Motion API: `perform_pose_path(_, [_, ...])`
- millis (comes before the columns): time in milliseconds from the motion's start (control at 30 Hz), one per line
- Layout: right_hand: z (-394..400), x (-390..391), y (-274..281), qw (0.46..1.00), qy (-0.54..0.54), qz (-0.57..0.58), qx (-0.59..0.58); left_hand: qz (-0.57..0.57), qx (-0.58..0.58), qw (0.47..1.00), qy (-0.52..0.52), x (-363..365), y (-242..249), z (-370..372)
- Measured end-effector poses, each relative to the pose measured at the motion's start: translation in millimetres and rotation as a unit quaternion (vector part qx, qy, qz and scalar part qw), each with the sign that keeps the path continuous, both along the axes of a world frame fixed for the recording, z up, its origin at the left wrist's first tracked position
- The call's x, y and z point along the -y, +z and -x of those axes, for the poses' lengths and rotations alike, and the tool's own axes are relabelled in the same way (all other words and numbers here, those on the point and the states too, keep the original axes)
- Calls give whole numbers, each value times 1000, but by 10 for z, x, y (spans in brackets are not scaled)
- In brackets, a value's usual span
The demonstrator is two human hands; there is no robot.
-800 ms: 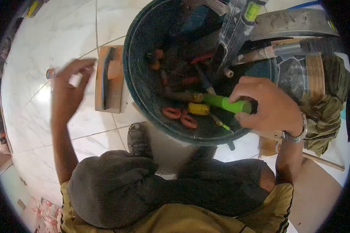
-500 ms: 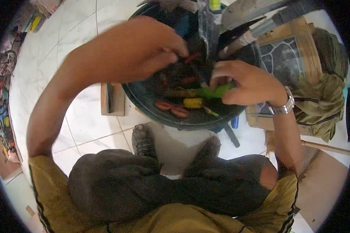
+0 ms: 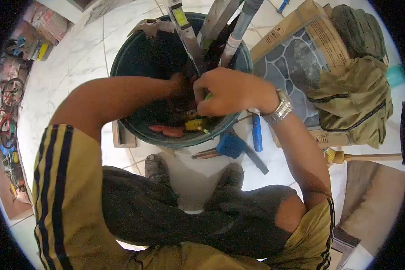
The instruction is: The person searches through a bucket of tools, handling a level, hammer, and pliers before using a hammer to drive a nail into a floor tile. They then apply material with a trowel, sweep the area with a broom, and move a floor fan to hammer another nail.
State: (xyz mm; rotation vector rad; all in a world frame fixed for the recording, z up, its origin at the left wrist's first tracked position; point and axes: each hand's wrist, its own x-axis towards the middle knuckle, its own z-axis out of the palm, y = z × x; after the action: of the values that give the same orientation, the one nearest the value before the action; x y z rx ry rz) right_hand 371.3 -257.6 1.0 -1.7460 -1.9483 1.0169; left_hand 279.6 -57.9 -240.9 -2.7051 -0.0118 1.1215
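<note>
Right fingers (image 3: 205, 108) curl round a green handle (image 3: 209, 96), best kept clear of the bucket's near rim (image 3: 180, 145); left fingers' (image 3: 179, 83) hold unclear.

There are two hands (image 3: 233, 92), one bucket (image 3: 177, 145), one wristwatch (image 3: 281, 109).

White tiled floor (image 3: 86, 63), grey-veined. Directly on it: dark round bucket (image 3: 177, 143), patterned carton (image 3: 297, 58), blue cylinder (image 3: 257, 135), wooden-handled brush (image 3: 337, 156).
</note>
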Motion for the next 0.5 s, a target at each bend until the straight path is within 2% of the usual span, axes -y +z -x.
perform_pose_path(267, [13,64,36,999,-20,-25,39,35,74,994,-68,-125,-106,216])
perform_pose_path(367, [4,25,12,999,-13,-11,34,41,92,991,-86,-204,58,314])
perform_pose_path(500, [-20,2,4,1000,4,-20,-2,31,113,989,-93,-317,524,395])
